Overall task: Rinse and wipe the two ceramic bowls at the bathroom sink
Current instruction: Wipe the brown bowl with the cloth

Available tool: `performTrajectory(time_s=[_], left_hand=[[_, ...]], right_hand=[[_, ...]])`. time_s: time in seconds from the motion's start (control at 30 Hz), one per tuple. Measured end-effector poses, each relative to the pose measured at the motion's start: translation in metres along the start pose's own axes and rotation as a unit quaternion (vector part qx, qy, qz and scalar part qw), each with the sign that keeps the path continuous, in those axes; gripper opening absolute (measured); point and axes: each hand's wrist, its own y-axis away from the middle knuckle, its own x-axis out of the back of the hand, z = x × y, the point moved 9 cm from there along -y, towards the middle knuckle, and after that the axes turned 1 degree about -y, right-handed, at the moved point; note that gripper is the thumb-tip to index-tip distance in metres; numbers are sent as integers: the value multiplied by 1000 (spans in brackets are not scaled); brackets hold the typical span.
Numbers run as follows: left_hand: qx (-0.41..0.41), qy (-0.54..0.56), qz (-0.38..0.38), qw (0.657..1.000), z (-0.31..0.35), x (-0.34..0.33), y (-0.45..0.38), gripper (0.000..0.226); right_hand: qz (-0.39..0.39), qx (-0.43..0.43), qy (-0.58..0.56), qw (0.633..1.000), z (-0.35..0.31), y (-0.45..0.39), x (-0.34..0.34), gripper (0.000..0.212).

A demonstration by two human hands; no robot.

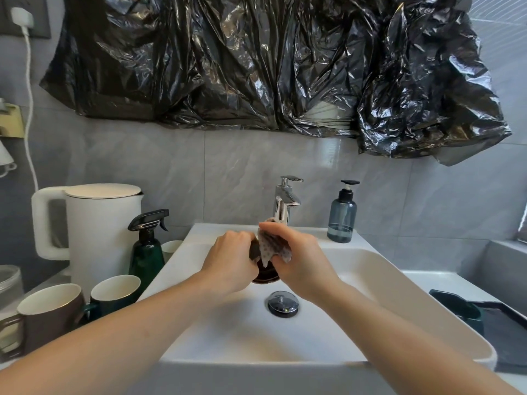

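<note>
Your hands work a dark bowl over the sink.
Your right hand (pixel 299 258) fingers pinch a spotted cloth (pixel 272 248) against the brown ceramic bowl (pixel 265 273); your left hand (pixel 231 258) fingers curl round its rim, above the white basin (pixel 370 280).

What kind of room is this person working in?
Most likely a bathroom: a white sink with a chrome tap stands against grey wall tiles, and a pump bottle sits on its ledge.
</note>
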Motion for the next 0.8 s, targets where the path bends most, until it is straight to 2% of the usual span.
performTrajectory(time_s=[0.13,0.47,0.6,0.73,0.8], left_hand=[[-10,21,45,999,5,12,1,24],[-51,71,87,992,17,13,4,26],[-28,85,93,992,9,10,-1,21],[26,125,111,986,-6,17,-3,12],[66,138,108,982,-16,20,-6,7]], right_hand=[[22,-13,23,999,6,-1,6,52],[57,-42,21,997,19,-1,19,45],[49,-58,25,997,25,-1,16,41],[34,-120,11,992,42,0,16,4],[20,-137,9,990,47,2,17,23]])
